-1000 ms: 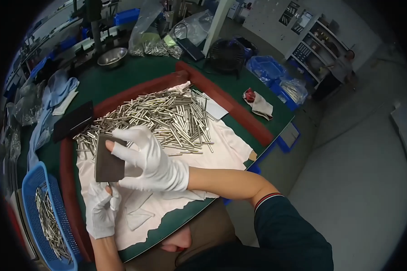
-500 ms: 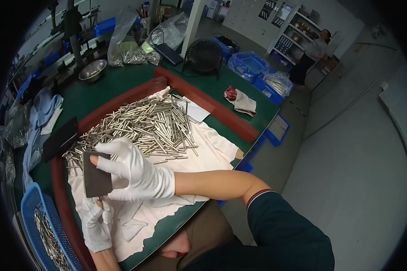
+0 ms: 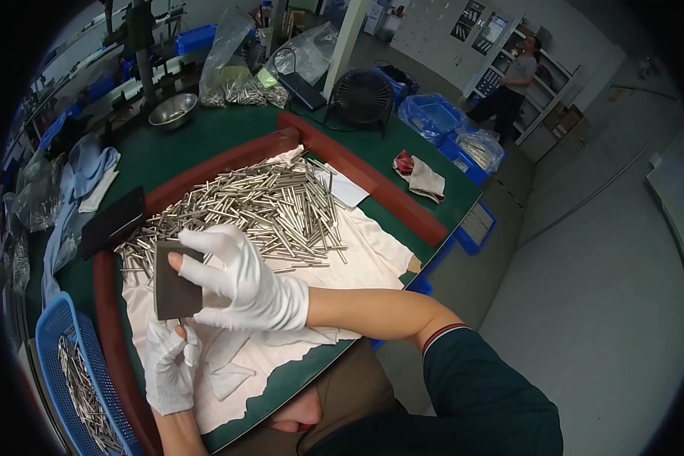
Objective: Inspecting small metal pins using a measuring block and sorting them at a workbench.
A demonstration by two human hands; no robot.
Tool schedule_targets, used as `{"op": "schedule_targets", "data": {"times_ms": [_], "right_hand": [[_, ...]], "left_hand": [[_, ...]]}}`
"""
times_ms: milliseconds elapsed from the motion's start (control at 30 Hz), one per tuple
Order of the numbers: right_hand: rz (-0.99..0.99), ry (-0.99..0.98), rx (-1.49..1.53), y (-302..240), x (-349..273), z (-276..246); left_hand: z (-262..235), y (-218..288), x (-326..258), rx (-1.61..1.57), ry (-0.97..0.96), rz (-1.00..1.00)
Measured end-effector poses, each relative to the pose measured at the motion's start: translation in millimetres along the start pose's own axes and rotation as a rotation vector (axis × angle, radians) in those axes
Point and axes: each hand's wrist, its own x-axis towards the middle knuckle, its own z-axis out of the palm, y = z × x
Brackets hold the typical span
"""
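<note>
Broad green tabletop (image 3: pixel 205 140), edged by a long red-brown wooden rail (image 3: pixel 372 178) that frames the work area. Spread inside the frame, a wrinkled white cloth sheet (image 3: pixel 357 243), and on its far half a wide heap of slim silver metal rods (image 3: pixel 258 205), lying mostly parallel. At the near left edge, a blue plastic mesh basket (image 3: pixel 53 334) holding more of the same rods. Behind the heap, a black desk fan (image 3: pixel 363 95) and clear plastic bags (image 3: pixel 235 68) (contents hard to make out). On the right of the rail, a crumpled red-and-cream glove (image 3: pixel 416 173).

White-gloved right hand (image 3: pixel 243 281) reaching across the cloth, grip curled over a flat dark rectangular pad (image 3: pixel 175 285), thumb and fingers pressed onto its top edge and face. Pad held just at the near left edge of the rod heap, above the cloth. White-gloved left hand (image 3: pixel 169 365) below the pad, grip pinched together on a single thin metal rod (image 3: pixel 180 325) whose tip meets the pad's lower edge.
</note>
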Motion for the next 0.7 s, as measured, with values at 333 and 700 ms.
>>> {"op": "schedule_targets", "data": {"times_ms": [333, 700], "right_hand": [[-0.073, -0.098, 0.025, 1, 7, -10], [-0.012, -0.196, 0.043, -1, 8, -13]], "left_hand": [[26, 12, 3, 0.35, 0.084, -0.017], [27, 18, 3, 0.459, 0.08, -0.084]]}}
